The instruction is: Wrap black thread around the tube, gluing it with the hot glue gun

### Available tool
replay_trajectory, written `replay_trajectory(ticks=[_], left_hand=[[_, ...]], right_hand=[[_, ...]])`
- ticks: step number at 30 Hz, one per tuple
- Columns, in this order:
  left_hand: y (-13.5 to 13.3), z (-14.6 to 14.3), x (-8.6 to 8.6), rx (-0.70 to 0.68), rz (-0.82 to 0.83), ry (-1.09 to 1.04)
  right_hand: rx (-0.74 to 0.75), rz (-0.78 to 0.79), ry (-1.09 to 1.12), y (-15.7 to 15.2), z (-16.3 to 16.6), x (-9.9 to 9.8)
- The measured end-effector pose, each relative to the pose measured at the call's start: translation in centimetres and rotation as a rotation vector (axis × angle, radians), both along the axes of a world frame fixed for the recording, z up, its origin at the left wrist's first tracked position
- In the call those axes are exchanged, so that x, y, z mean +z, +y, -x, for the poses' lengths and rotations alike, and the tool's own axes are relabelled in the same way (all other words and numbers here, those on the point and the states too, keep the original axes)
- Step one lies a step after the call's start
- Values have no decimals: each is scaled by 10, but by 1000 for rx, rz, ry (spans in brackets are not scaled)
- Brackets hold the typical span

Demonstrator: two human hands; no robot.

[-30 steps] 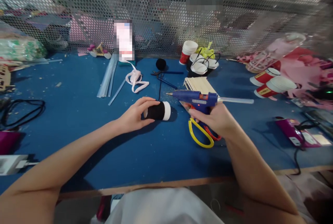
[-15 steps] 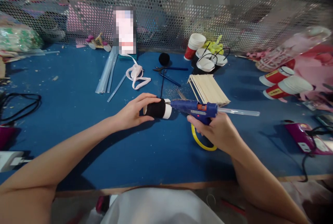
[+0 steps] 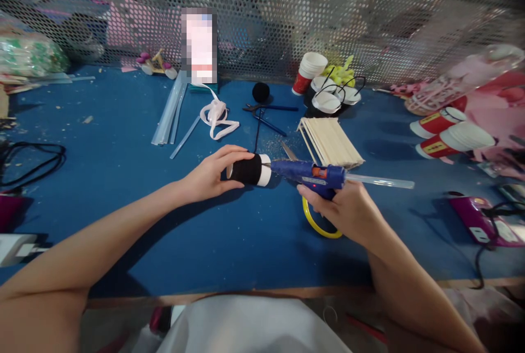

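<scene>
On blue table (image 3: 123,178), left hand (image 3: 209,175) gripping black cup (image 3: 250,169), right hand (image 3: 348,210) clutching glue gun (image 3: 307,173).

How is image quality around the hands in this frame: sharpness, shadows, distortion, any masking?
Head view: left hand, black-wrapped cup and glue gun are sharp; soft arm shadows fall on the blue table; edges bow and smear, especially right; pixelated blocks mask spots along the mesh screen.

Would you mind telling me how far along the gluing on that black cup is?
Done: the black-wrapped paper cup lies on its side. In hand: the left hand steadies it while the right hand holds the blue hot-glue gun, nozzle at the cup's white rim. Left: nothing is stuck on there yet.
</scene>
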State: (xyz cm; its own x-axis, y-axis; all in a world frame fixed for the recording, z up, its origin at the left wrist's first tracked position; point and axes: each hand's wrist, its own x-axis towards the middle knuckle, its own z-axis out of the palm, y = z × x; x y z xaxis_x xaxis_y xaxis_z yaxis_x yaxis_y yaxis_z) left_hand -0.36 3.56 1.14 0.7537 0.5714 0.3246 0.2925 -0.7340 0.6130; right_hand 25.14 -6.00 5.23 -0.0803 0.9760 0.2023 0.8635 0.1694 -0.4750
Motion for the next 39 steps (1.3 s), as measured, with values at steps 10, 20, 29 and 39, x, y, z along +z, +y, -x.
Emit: replay_trajectory(ticks=[10, 20, 29, 39], left_hand=[[0, -1, 0, 23, 11, -5], [1, 0, 0, 74, 41, 3], [2, -1, -1, 89, 58, -6], [2, 0, -2, 128, 99, -12]], right_hand=[[17, -59, -87, -2, 1, -2], [101, -67, -141, -8, 1, 1], [73, 12, -129, -9, 1, 2], [75, 63, -96, -9, 0, 0]])
